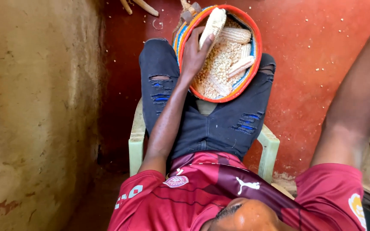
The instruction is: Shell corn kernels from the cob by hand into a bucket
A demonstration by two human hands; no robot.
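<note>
corn cob (213,23) clenched in left hand (193,53) grip (arm outstretched) over woven basket (253,64); right hand unseen.

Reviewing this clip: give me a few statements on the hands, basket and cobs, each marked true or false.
1. The left hand grips a maize cob. True.
2. The woven basket sits on the floor. False: it rests on the person's lap.
3. Loose kernels lie in the basket. True.
4. The right hand holds a second cob. False: only the right arm shows; its hand is out of view.
</note>
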